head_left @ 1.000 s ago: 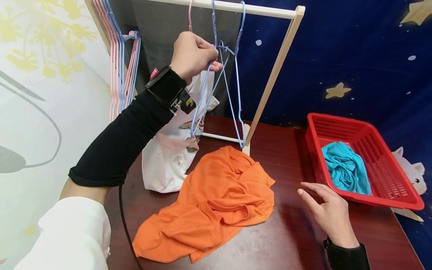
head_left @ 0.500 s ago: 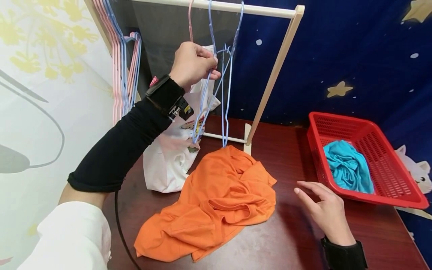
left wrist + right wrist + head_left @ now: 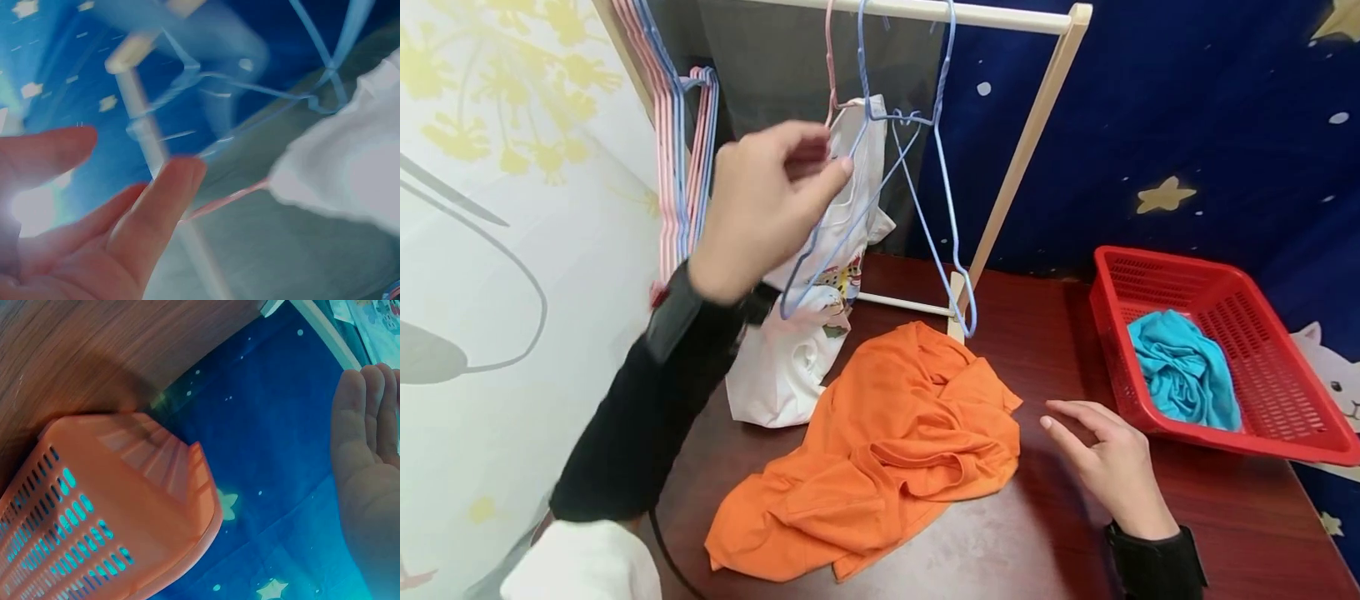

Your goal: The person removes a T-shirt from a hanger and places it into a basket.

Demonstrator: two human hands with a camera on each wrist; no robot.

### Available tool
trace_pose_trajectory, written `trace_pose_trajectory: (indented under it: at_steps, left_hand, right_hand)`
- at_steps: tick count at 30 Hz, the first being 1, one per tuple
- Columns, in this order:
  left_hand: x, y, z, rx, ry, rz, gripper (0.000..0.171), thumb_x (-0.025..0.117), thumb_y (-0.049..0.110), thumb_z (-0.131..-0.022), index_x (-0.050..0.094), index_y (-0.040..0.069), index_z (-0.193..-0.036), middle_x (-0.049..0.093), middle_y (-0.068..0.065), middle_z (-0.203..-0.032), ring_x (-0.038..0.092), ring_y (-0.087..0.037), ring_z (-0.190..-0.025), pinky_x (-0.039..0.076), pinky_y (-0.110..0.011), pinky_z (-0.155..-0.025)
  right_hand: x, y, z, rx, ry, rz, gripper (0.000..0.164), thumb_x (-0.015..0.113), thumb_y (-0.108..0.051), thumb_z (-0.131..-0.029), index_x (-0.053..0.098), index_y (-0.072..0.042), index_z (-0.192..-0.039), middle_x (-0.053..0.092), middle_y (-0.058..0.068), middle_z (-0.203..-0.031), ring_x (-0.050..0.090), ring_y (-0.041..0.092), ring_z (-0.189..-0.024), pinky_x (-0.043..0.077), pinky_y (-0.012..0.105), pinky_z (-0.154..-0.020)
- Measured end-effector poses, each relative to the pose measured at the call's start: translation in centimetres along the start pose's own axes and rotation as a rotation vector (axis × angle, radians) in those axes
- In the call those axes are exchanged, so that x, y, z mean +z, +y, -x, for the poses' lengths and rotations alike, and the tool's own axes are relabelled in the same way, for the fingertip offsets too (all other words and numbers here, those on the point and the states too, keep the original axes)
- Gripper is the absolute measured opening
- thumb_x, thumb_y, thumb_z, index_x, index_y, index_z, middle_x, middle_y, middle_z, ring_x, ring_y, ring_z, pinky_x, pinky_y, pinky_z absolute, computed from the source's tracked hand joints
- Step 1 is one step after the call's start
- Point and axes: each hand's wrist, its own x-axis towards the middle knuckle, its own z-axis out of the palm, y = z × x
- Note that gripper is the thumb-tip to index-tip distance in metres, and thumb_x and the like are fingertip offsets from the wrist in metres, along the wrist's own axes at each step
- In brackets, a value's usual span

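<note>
My left hand (image 3: 767, 204), slightly blurred, is beside the blue wire hanger (image 3: 950, 192) on the rack, thumb and fingers apart around nothing. The left wrist view also shows its fingers (image 3: 159, 212) spread, with nothing between them. Behind the hanger, a white printed shirt (image 3: 775, 379) hangs from a pink hanger (image 3: 830, 50), its lower part lying on the table. Below, a crumpled orange T-shirt (image 3: 880, 492) lies on the table. My right hand (image 3: 1108, 467) is held to the right of the orange T-shirt, fingers relaxed and holding nothing.
The wooden rack's rod (image 3: 1000, 18) and right post (image 3: 1030, 142) stand at the back. Several pink and blue hangers (image 3: 673, 167) hang at the left. A red basket (image 3: 1285, 333) with a teal cloth (image 3: 1183, 371) sits on the table's right.
My left hand has let go of the blue hanger and drawn back to the left and down. The hanger has swung to face more frontally. My right hand has shifted slightly left.
</note>
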Motion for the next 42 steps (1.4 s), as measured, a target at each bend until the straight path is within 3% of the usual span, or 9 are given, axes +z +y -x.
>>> trace_pose_trajectory:
  at_steps: [5,8,11,15,19,26,30,36,42]
  left_hand:
    - [-0.3,2.1,7.2,0.252,0.087,0.190,0.024,0.069,0.014,-0.080,0.067,0.000,-0.100,0.069,-0.006,-0.091,0.064,-0.009,-0.081,0.052,-0.019,-0.072]
    - [1.4,2.0,11.5,0.301,0.052,0.266,0.027,0.070,0.010,-0.078,0.066,-0.002,-0.101,0.068,-0.008,-0.090,0.065,-0.012,-0.080,0.053,-0.020,-0.072]
    - [4.2,0.6,15.5,0.209,-0.057,0.291,0.030,0.068,0.014,-0.081,0.063,0.001,-0.107,0.067,-0.007,-0.095,0.065,-0.011,-0.082,0.052,-0.017,-0.073]
    - [7.8,-1.9,18.9,-0.008,-0.154,0.255,0.032,0.065,0.020,-0.085,0.061,0.007,-0.113,0.065,-0.006,-0.103,0.064,-0.008,-0.086,0.051,-0.016,-0.073]
    - [9.4,-3.4,19.8,-0.109,-0.152,0.260,0.032,0.065,0.021,-0.084,0.061,0.009,-0.113,0.064,-0.005,-0.104,0.064,-0.008,-0.086,0.052,-0.017,-0.072]
    - [9.7,-3.7,19.6,-0.114,-0.165,0.277,0.032,0.066,0.023,-0.084,0.061,0.010,-0.112,0.064,-0.002,-0.104,0.064,-0.006,-0.085,0.052,-0.016,-0.072]
    - [9.9,-3.8,19.7,-0.125,-0.196,0.280,0.032,0.065,0.025,-0.084,0.062,0.010,-0.112,0.064,-0.002,-0.105,0.064,-0.004,-0.085,0.052,-0.015,-0.071]
    - [9.8,-4.2,19.9,-0.167,-0.216,0.296,0.033,0.065,0.027,-0.084,0.061,0.012,-0.113,0.064,-0.001,-0.106,0.063,-0.002,-0.086,0.052,-0.016,-0.071]
    - [8.5,-4.7,19.6,-0.194,-0.204,0.320,0.033,0.065,0.026,-0.084,0.060,0.012,-0.114,0.064,0.001,-0.105,0.063,-0.002,-0.087,0.052,-0.015,-0.071]
  right_hand:
    - [0.1,-0.5,-0.2,-0.017,-0.015,-0.016,0.030,0.077,-0.023,-0.072,0.070,-0.019,-0.101,0.065,-0.006,-0.098,0.055,-0.001,-0.093,0.033,0.000,-0.080]
    - [0.7,-1.1,-0.2,-0.032,-0.033,-0.033,0.029,0.077,-0.023,-0.072,0.070,-0.018,-0.100,0.065,-0.007,-0.097,0.056,0.001,-0.092,0.034,0.001,-0.083]
    - [1.8,-1.9,-0.1,-0.076,-0.068,-0.049,0.028,0.076,-0.023,-0.073,0.070,-0.016,-0.099,0.065,-0.008,-0.097,0.058,0.005,-0.087,0.039,0.003,-0.076]
    - [3.5,-2.9,-0.1,-0.159,-0.145,-0.064,0.028,0.073,-0.025,-0.076,0.069,-0.016,-0.102,0.065,-0.008,-0.098,0.059,0.007,-0.088,0.043,0.009,-0.074]
    - [4.4,-3.9,-0.2,-0.194,-0.206,-0.080,0.034,0.072,-0.032,-0.077,0.067,-0.016,-0.107,0.064,-0.007,-0.102,0.058,0.007,-0.096,0.044,0.018,-0.083]
    - [5.8,-6.5,-1.2,-0.160,-0.448,-0.014,0.081,0.065,-0.064,-0.066,0.046,-0.023,-0.133,0.043,0.011,-0.136,0.044,0.027,-0.121,0.040,0.048,-0.094]
    - [8.0,-7.7,-1.4,-0.216,-0.577,0.084,0.091,0.063,-0.067,-0.066,0.029,-0.030,-0.142,0.030,0.021,-0.142,0.041,0.036,-0.122,0.043,0.049,-0.092]
    - [10.0,-8.2,-1.3,-0.350,-0.498,0.164,0.067,0.073,-0.041,-0.074,0.047,-0.021,-0.133,0.056,0.007,-0.108,0.056,0.020,-0.092,0.050,0.033,-0.073]
    - [8.4,-7.7,-0.7,-0.296,-0.481,0.074,0.035,0.069,-0.019,-0.079,0.062,-0.017,-0.113,0.063,-0.003,-0.100,0.060,0.011,-0.089,0.052,0.028,-0.070]
